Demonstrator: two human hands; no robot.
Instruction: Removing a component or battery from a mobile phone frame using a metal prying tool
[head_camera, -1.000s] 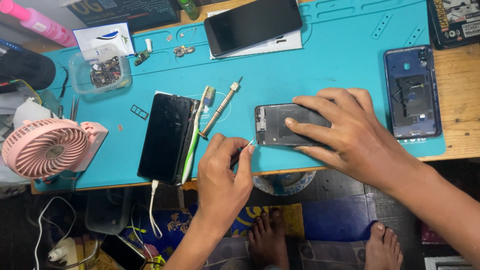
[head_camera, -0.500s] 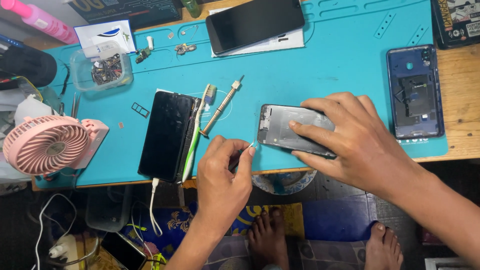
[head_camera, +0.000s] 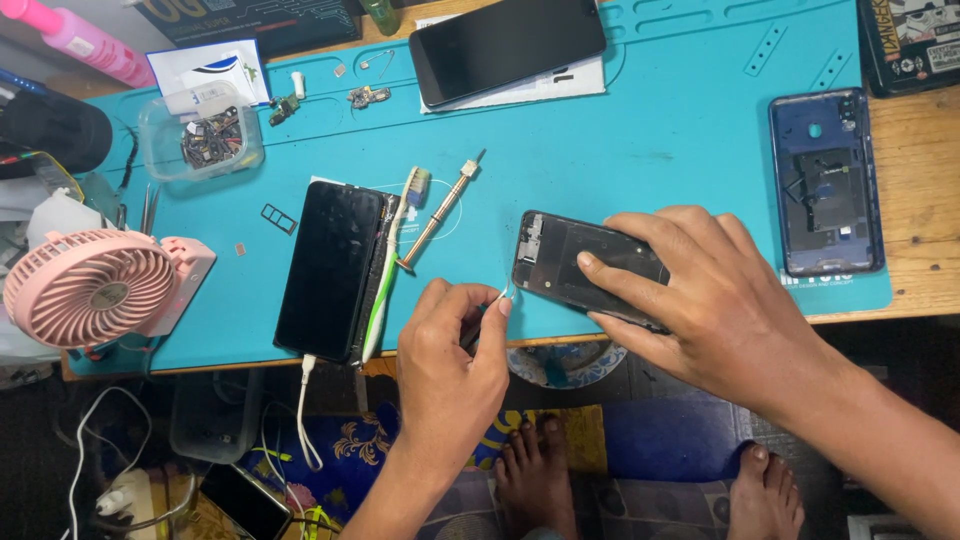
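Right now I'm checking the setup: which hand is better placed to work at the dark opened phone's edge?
Left. The left hand pinches a thin tool tip right beside the dark opened phone, while the right hand lies flat on it, pinning it to the turquoise mat.

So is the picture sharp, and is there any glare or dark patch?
Head view: the mat is evenly lit and sharp, with the left hand and right hand crisp too; soft shadows only; a faint sheen on the black phone screen, no hard glare; under the table edge, the floor is much darker and details there are murky.
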